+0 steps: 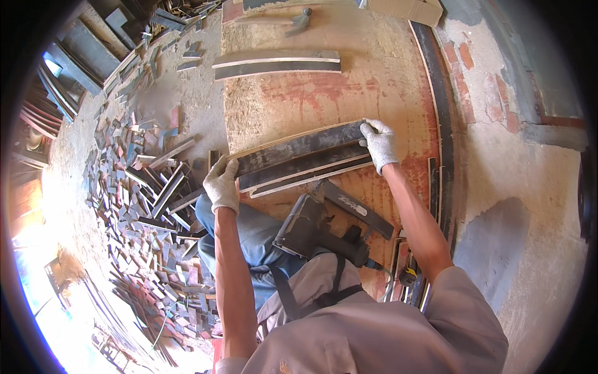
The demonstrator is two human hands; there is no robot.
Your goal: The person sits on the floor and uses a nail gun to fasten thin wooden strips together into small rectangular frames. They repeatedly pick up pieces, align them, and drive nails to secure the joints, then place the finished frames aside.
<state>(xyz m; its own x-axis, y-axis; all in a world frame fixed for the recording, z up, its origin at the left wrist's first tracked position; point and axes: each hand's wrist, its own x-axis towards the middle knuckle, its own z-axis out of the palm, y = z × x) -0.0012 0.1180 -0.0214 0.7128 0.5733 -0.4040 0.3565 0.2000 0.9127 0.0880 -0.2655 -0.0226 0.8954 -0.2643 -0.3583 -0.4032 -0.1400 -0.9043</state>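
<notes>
A stack of long dark plywood strips [299, 156] lies tilted on a worn wooden worktable [349, 93]. My left hand [222, 184], in a white work glove, grips the stack's left end. At the right end my right hand [379, 142], also gloved, holds the same strips. A black pneumatic nail gun [311, 230] rests in front of my body, just below the stack, touched by neither hand.
Two more long strips [277, 63] lie farther back on the table, with a hammer [293, 22] beyond them. Several wood offcuts [149, 206] cover the floor on the left. A dark strip [358, 209] lies beside the nail gun. A plastered brick wall [498, 124] stands at right.
</notes>
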